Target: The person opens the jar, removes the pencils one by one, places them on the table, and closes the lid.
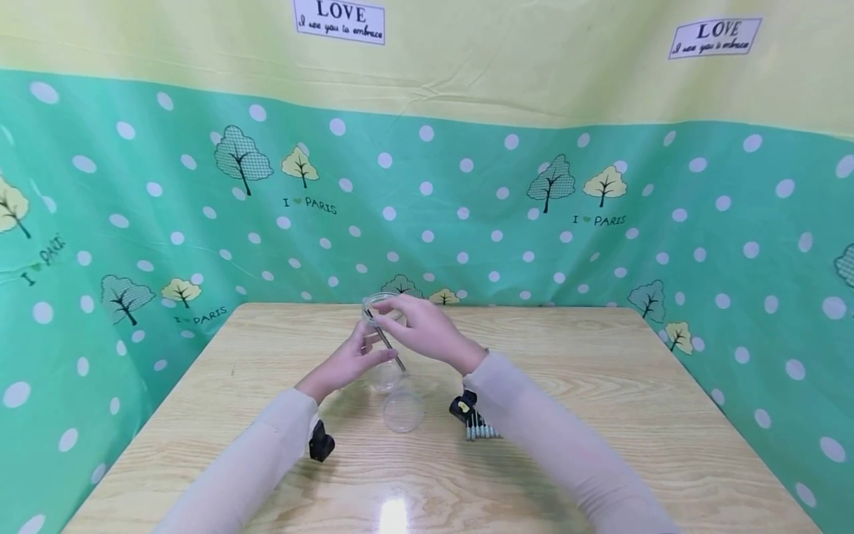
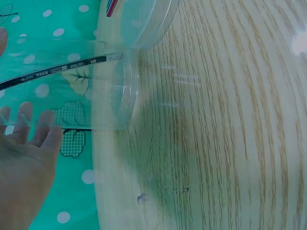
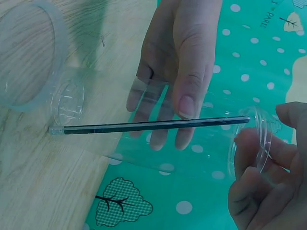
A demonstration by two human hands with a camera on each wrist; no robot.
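Observation:
A tall clear plastic jar [image 3: 129,158] is held up off the table, tilted. My left hand [image 1: 345,363] grips its side; in the right wrist view the left thumb lies on the near wall, with the fingers behind. A dark pencil [image 3: 153,125] with a pale eraser end lies lengthwise inside the jar, eraser toward the base. At the mouth is my right hand [image 1: 423,326]. Its loosely bent fingers [image 3: 247,148] are by the rim, close to the pencil's upper end but apart from it. A round clear lid [image 1: 403,412] lies on the table below.
Several pencils [image 1: 482,428] lie side by side on the wooden table [image 1: 567,386], under my right forearm. A black wrist camera [image 1: 322,443] sits on my left wrist, another [image 1: 463,406] on the right. A green dotted curtain [image 1: 427,185] hangs behind the table.

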